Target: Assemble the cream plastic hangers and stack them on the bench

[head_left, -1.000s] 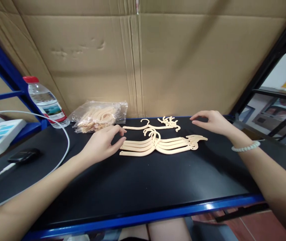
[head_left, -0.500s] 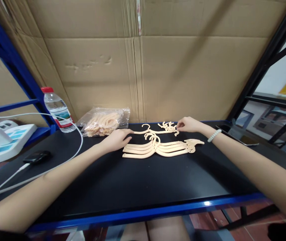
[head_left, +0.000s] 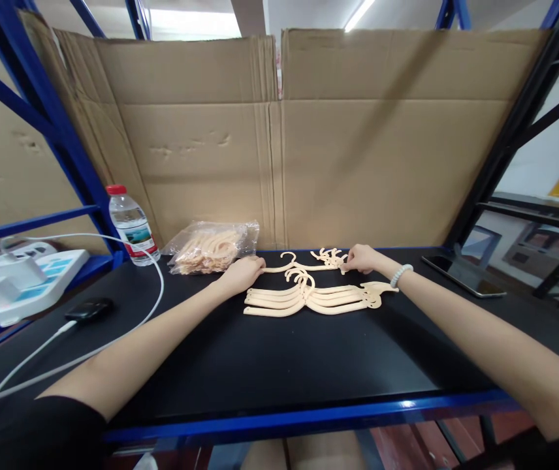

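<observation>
A single cream plastic hanger (head_left: 279, 268) lies at the back of the black table. My left hand (head_left: 243, 274) is closed, its fingers pinching the left end of that hanger. At the hanger's right end, my right hand (head_left: 364, 258) pinches a small cream plastic piece (head_left: 343, 268), partly hidden by the fingers. Just left of those fingers is a cluster of small curved cream pieces (head_left: 328, 256). In front lie several hangers (head_left: 279, 313), fanned in a row with hooks overlapping. Flat shaped pieces (head_left: 373, 297) lie at their right ends.
A clear bag of cream plastic parts (head_left: 213, 247) lies behind my left hand, beside a water bottle (head_left: 135, 228). A white power strip (head_left: 59, 274), a black charger (head_left: 88, 309) and cables are at left. A tablet (head_left: 463, 275) lies right. Cardboard (head_left: 201, 156) stands behind.
My view has tilted up. My left fingers have closed on the hanger's left end. The right hand has brought the small piece down to the hanger's right end.
</observation>
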`<state>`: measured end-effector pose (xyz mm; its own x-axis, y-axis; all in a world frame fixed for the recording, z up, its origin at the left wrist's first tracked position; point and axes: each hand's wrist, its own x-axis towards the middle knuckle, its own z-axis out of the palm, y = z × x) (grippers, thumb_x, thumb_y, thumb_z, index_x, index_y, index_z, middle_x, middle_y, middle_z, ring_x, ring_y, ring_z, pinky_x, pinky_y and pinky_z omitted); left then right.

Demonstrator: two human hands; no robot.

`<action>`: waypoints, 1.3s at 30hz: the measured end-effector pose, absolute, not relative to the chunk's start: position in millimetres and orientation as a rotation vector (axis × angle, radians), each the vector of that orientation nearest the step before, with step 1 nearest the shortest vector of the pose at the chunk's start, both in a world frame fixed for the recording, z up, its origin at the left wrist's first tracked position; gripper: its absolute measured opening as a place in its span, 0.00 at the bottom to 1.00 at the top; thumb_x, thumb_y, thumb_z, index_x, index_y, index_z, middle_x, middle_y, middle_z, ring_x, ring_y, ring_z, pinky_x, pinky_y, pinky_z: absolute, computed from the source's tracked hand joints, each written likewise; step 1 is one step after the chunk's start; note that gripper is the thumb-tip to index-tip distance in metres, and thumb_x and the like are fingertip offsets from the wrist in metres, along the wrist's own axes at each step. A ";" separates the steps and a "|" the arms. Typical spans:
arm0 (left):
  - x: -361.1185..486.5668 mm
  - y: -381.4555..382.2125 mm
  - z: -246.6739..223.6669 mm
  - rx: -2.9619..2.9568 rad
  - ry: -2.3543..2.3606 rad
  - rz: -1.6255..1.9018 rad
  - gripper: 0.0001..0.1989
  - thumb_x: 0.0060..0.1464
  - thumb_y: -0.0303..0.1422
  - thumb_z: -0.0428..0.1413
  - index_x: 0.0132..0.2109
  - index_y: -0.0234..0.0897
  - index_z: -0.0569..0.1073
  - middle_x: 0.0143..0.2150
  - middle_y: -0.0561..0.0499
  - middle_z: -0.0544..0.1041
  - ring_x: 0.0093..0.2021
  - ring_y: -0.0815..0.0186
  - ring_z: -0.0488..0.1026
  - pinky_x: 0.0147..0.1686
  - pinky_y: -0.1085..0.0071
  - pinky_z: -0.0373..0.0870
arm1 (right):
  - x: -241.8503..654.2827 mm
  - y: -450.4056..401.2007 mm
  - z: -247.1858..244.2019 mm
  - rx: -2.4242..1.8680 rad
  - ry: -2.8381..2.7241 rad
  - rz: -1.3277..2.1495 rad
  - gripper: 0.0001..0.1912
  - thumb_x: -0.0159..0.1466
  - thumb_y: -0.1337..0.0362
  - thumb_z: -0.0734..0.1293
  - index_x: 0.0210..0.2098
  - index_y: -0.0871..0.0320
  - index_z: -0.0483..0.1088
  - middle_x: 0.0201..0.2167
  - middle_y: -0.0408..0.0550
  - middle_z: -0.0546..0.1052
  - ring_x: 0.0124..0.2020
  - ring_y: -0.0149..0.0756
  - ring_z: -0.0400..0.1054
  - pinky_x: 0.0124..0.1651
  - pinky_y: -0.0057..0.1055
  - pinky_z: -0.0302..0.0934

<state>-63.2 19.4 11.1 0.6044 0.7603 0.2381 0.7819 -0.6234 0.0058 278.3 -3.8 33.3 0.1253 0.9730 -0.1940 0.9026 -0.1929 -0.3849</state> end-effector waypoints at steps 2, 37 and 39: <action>-62.1 17.8 10.5 -2.712 -1.339 -0.374 0.17 0.62 0.37 0.55 0.56 0.36 0.69 0.55 0.43 0.71 0.48 0.59 0.73 0.46 0.56 0.74 | 273.4 -3.4 30.9 -2.274 -1.782 0.698 0.13 0.66 0.60 0.67 0.45 0.63 0.71 0.41 0.50 0.75 0.37 0.35 0.72 0.38 0.35 0.70; -55.6 -82.7 40.3 -2.545 -1.299 -2.466 0.13 0.51 0.37 0.62 0.41 0.33 0.76 0.37 0.49 0.78 0.35 0.64 0.79 0.43 0.65 0.76 | 274.7 -84.9 45.6 -0.860 -1.211 1.323 0.14 0.51 0.57 0.78 0.29 0.54 0.72 0.36 0.42 0.77 0.44 0.34 0.72 0.52 0.33 0.67; -55.8 -84.7 36.4 -2.549 -1.334 -2.500 0.13 0.51 0.37 0.63 0.41 0.34 0.76 0.35 0.49 0.79 0.35 0.64 0.79 0.43 0.65 0.76 | 272.1 -91.3 47.3 -0.797 -1.195 1.421 0.15 0.50 0.57 0.79 0.28 0.55 0.71 0.43 0.44 0.77 0.52 0.40 0.69 0.58 0.41 0.63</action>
